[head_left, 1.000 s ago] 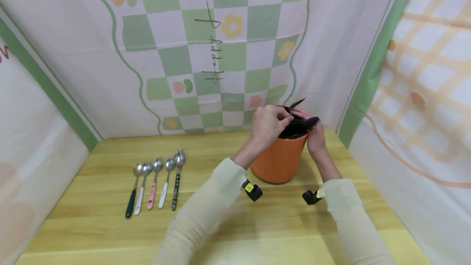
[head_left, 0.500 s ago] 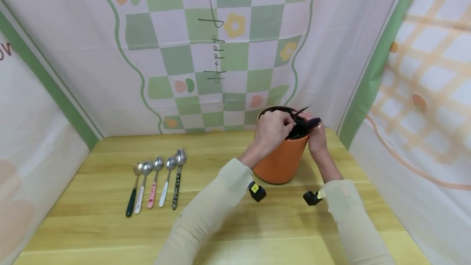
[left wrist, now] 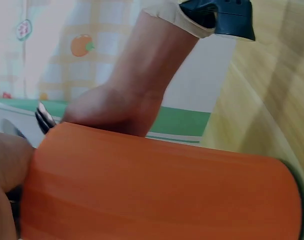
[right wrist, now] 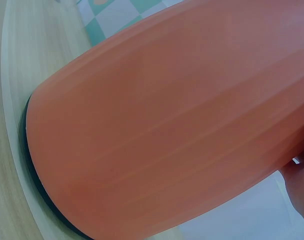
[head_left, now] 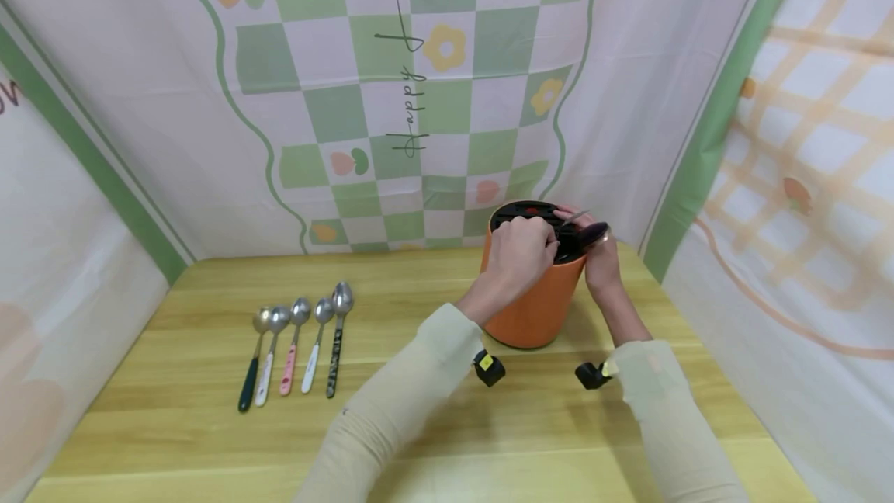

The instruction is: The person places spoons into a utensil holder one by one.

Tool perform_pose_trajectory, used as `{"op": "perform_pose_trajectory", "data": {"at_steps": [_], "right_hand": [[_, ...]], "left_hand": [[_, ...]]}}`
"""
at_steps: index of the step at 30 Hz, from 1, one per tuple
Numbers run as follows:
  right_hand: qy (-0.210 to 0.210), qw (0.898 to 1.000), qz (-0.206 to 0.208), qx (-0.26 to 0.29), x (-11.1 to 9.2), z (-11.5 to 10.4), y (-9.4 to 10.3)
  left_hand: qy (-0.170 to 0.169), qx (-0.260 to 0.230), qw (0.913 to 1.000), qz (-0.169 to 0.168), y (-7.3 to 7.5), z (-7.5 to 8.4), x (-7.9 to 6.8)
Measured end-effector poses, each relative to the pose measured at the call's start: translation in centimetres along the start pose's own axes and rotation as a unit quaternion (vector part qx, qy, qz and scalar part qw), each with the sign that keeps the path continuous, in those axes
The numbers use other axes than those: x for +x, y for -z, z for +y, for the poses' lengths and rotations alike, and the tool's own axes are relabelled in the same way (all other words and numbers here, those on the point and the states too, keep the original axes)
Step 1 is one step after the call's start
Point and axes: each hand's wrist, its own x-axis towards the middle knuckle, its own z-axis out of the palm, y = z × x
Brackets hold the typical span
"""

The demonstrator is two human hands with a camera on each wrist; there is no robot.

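An orange utensil holder (head_left: 534,305) with a black slotted top stands at the right of the table. Above its top, my left hand (head_left: 518,254) pinches a thin utensil that looks like a spoon (head_left: 574,217); its lower part is hidden in the holder. My right hand (head_left: 602,261) holds the holder at its right side, fingers along the far rim. Beside that hand, a second dark, oval-headed utensil (head_left: 594,234) leans out over the rim. In the left wrist view the right hand (left wrist: 112,110) lies against the holder's far side.
To the left, several spoons lie side by side on the wooden table (head_left: 188,441), among them a black patterned spoon (head_left: 334,363), a pink-handled spoon (head_left: 288,371) and a dark green-handled spoon (head_left: 247,386). A checkered curtain (head_left: 377,91) hangs behind the table.
My left hand has come down and slightly right, and the utensil it pinches sits lower in the holder. More of the black top shows. The right hand has hardly moved.
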Motion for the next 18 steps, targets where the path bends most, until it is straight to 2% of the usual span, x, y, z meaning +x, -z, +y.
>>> {"op": "perform_pose_trajectory", "data": {"at_steps": [5,8,12,18], "right_hand": [[-0.026,1.0,-0.012,-0.013,-0.1,-0.7,-0.1],[-0.033,0.999,-0.013,-0.019,-0.1,-0.7,-0.1],[-0.017,1.0,-0.008,-0.023,-0.2,-0.1,0.0],[0.0,1.0,-0.003,-0.013,0.0,0.0,0.0]], "left_hand": [[-0.007,0.013,0.9987,-0.049,1.0,-0.1,0.1],[-0.01,0.01,0.9981,-0.06,1.9,-0.2,-0.2],[-0.016,-0.017,0.9988,-0.042,3.2,-0.6,-0.9],[-0.02,-0.087,0.996,-0.005,4.3,-1.7,-2.5]]}}
